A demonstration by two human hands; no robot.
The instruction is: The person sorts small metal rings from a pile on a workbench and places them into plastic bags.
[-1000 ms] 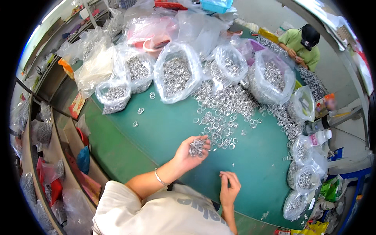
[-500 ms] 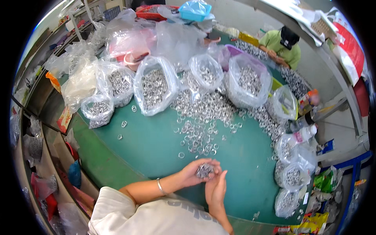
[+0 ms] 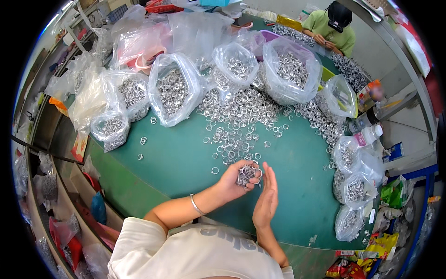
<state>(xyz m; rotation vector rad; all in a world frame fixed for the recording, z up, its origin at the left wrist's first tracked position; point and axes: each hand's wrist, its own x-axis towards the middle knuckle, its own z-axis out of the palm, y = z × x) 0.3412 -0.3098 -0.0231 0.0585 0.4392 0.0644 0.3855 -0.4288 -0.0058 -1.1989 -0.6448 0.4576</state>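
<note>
My left hand (image 3: 230, 184) cups a handful of silver metal rings (image 3: 246, 175), its fingers curled round them. Beside it, my right hand (image 3: 266, 201) is upright with straight fingers, its palm facing the rings and nothing held in it. Whether its thumb touches them I cannot tell. Just beyond my hands, loose rings (image 3: 230, 149) lie scattered on the green table (image 3: 186, 162). They thicken into a large heap (image 3: 237, 109) farther back.
Open plastic bags full of rings, such as a large one (image 3: 174, 93), line the far side. More bags (image 3: 357, 190) stand at the right by a plastic bottle (image 3: 369, 136). A co-worker in green (image 3: 332, 30) sits at the far right. Shelves (image 3: 51, 204) run along the left.
Both hands have moved away from me, toward the loose rings. My right hand has separated from the left, its fingers now pointing up. The left still holds its rings.
</note>
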